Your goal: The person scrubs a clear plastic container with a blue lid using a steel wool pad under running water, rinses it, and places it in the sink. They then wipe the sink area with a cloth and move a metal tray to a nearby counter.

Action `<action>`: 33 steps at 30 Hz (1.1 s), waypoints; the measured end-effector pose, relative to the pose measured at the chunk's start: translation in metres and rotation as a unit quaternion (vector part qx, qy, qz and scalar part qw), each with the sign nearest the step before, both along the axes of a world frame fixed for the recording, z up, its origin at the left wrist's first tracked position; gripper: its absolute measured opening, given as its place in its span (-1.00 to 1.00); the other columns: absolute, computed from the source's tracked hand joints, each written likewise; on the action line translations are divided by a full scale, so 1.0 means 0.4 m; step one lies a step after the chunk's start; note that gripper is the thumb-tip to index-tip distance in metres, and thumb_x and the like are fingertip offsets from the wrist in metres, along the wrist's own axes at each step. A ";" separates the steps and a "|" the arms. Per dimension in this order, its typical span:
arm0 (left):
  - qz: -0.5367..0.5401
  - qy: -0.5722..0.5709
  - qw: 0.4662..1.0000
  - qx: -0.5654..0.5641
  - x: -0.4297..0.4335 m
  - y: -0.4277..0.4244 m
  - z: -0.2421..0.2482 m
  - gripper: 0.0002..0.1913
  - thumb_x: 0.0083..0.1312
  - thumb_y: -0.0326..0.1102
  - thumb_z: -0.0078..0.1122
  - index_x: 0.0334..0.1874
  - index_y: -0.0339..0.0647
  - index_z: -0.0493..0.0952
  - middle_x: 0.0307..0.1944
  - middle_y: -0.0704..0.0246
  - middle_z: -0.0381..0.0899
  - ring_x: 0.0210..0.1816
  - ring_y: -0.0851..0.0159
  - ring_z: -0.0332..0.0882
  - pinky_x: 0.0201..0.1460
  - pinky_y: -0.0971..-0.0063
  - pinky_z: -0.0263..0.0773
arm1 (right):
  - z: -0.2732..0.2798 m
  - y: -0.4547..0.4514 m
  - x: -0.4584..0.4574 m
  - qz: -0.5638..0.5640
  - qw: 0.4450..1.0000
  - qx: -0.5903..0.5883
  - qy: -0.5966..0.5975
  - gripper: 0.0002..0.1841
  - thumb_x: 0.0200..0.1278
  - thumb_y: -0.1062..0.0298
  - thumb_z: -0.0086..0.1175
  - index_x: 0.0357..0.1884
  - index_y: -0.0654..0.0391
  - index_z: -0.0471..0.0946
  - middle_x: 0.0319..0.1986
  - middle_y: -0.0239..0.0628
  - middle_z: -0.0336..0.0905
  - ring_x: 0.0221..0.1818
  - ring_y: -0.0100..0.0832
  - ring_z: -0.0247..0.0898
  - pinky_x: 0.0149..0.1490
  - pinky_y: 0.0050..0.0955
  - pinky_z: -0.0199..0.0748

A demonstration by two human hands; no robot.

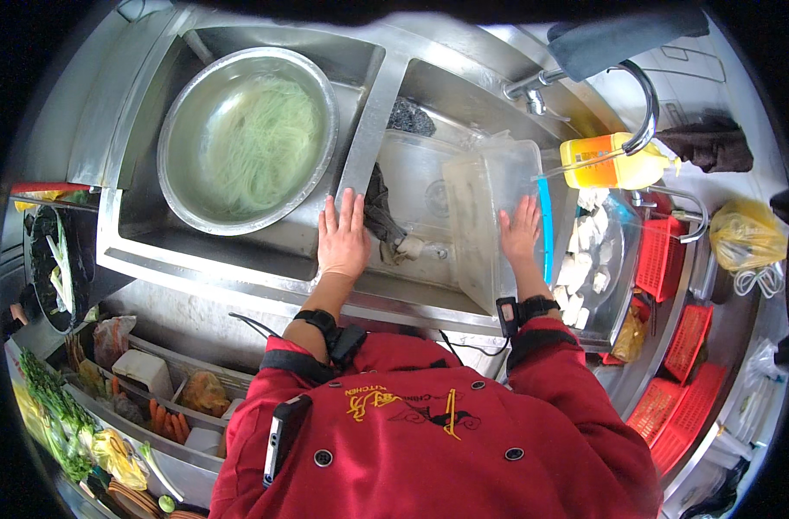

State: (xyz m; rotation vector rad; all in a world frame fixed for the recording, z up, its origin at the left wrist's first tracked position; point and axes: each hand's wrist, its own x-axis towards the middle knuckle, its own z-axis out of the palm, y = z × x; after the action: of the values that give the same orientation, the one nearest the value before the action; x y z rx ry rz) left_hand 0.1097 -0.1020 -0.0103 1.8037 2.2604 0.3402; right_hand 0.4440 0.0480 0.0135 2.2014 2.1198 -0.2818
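Observation:
My left hand (344, 235) lies flat and empty, palm down, over the steel divider (370, 123) between two sink basins. My right hand (521, 228) is spread with nothing in it, against or just above the end of a clear plastic box (488, 214) in the right basin; contact is hard to tell. A blue strip (546, 227) runs beside that hand. A dark wet cloth (381, 207) lies in the right basin near my left fingers. In the left basin, a large steel bowl (174, 168) holds water and thin pale green noodle-like strands (265, 143).
From the curved faucet (647, 97) a thin stream runs toward the box. A yellow pump bottle (612, 159) stands behind white chunks (579, 272) on the right. Red plastic baskets (660, 259) sit farther right. Vegetable bins (167, 389) and leafy greens (57, 402) are at lower left.

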 end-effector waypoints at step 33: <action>0.198 -0.226 0.874 -0.383 0.184 0.240 -0.382 -0.11 0.15 -0.05 0.29 0.51 0.12 0.02 0.53 0.04 -0.30 0.44 -0.22 0.00 0.36 0.01 0.22 | 0.031 -0.237 0.063 -0.183 0.951 0.009 0.249 -0.42 0.33 -0.07 0.07 0.05 0.28 0.26 -0.39 0.23 0.56 -0.26 0.29 0.50 -0.17 0.04 0.42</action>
State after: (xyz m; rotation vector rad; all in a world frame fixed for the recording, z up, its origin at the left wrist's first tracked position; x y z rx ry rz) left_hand 0.1832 -0.0062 -0.1633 0.7669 1.9799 -0.0790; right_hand 0.4691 -0.0466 0.0258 2.7582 1.8778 -0.9331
